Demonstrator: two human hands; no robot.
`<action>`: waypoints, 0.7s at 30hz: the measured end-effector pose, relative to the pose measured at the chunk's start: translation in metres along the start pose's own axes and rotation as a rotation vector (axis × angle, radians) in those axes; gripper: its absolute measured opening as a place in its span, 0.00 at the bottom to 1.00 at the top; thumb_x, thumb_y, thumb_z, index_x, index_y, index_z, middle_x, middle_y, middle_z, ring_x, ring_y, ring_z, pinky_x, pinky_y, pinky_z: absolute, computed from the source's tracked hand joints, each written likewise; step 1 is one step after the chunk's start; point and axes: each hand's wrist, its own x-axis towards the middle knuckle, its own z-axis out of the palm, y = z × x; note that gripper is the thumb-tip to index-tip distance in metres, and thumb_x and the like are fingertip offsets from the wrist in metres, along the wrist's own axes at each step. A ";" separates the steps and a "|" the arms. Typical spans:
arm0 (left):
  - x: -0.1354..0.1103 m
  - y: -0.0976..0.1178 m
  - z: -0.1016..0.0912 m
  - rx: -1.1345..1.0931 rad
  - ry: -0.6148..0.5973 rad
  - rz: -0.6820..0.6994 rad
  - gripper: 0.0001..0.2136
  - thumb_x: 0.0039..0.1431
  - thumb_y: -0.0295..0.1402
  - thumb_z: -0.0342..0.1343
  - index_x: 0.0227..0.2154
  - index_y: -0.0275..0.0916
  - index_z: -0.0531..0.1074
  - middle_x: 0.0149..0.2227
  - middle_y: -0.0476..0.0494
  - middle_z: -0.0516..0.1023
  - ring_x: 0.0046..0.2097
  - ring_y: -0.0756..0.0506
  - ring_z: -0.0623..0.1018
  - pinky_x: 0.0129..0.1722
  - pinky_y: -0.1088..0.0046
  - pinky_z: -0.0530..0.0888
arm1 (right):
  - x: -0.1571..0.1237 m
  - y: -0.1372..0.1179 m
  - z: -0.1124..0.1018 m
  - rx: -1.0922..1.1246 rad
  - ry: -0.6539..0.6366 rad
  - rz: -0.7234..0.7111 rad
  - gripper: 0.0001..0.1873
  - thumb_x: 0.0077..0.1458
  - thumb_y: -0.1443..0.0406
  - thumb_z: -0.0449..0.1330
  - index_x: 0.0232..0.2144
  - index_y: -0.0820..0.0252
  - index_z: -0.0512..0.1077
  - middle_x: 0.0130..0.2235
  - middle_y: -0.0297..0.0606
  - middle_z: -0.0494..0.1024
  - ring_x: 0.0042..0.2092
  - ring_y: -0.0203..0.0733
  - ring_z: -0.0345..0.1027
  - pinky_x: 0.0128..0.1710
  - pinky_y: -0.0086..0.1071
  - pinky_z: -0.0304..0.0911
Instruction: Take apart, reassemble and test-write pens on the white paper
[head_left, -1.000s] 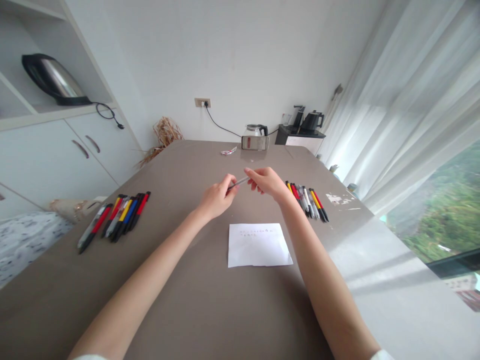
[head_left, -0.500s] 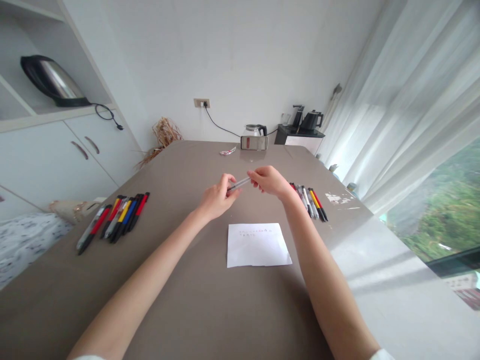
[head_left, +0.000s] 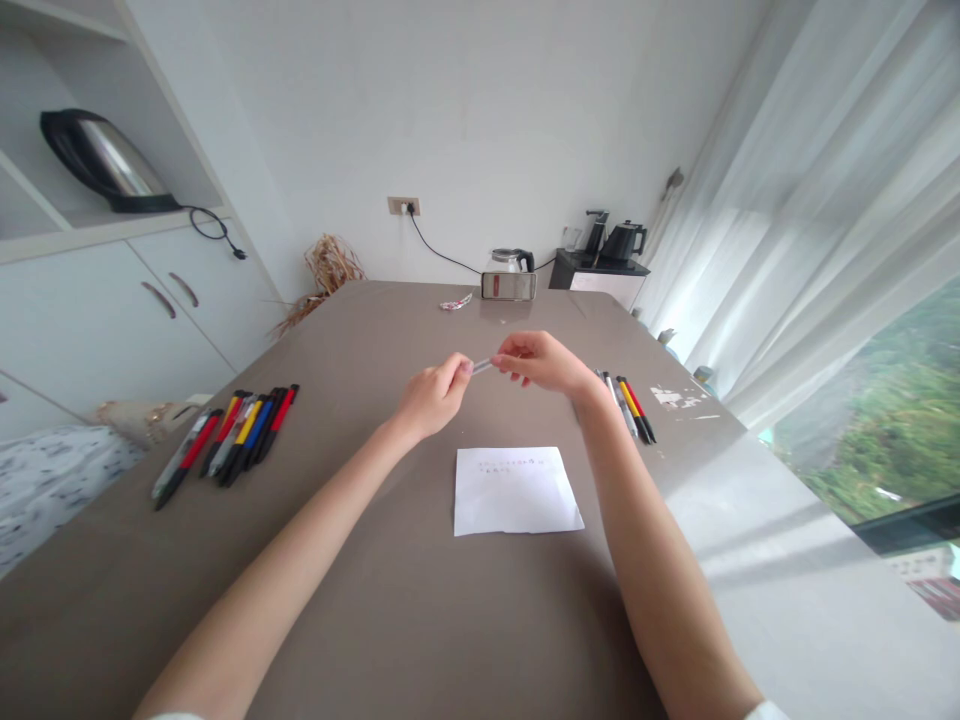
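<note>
A slim clear pen (head_left: 482,366) spans the gap between my two hands, above the table. My left hand (head_left: 437,394) is closed round one end, its thumb pressed along it. At the other end, my right hand (head_left: 534,361) pinches the pen between thumb and fingers. Most of the pen is hidden inside the hands. Below them a white sheet of paper (head_left: 517,500) lies flat, with small rows of marks near its top edge.
Several markers and pens (head_left: 240,440) lie in a row at the left of the brown table (head_left: 360,620). More pens (head_left: 630,408) lie on the right, partly behind my right forearm. A glass pot (head_left: 510,260) and a phone-like slab (head_left: 508,287) stand at the far edge.
My left fingers have closed further round the pen, and the thumb now lies along it. Less of the pen shows between the hands. My right hand has shifted slightly.
</note>
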 end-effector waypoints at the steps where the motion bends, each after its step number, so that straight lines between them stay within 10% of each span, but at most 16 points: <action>1: 0.000 0.000 0.000 -0.020 -0.005 -0.002 0.16 0.58 0.43 0.33 0.37 0.42 0.62 0.27 0.48 0.72 0.28 0.47 0.71 0.26 0.75 0.59 | 0.000 0.000 0.001 -0.011 0.002 0.018 0.12 0.45 0.58 0.56 0.22 0.63 0.67 0.23 0.36 0.71 0.22 0.29 0.62 0.18 0.23 0.58; 21: -0.004 0.002 0.006 -0.068 -0.019 0.135 0.13 0.57 0.36 0.37 0.45 0.39 0.51 0.33 0.44 0.72 0.30 0.48 0.71 0.29 0.73 0.64 | 0.003 -0.005 0.006 0.287 0.124 0.243 0.18 0.44 0.58 0.54 0.12 0.59 0.53 0.13 0.27 0.52 0.16 0.27 0.44 0.15 0.25 0.45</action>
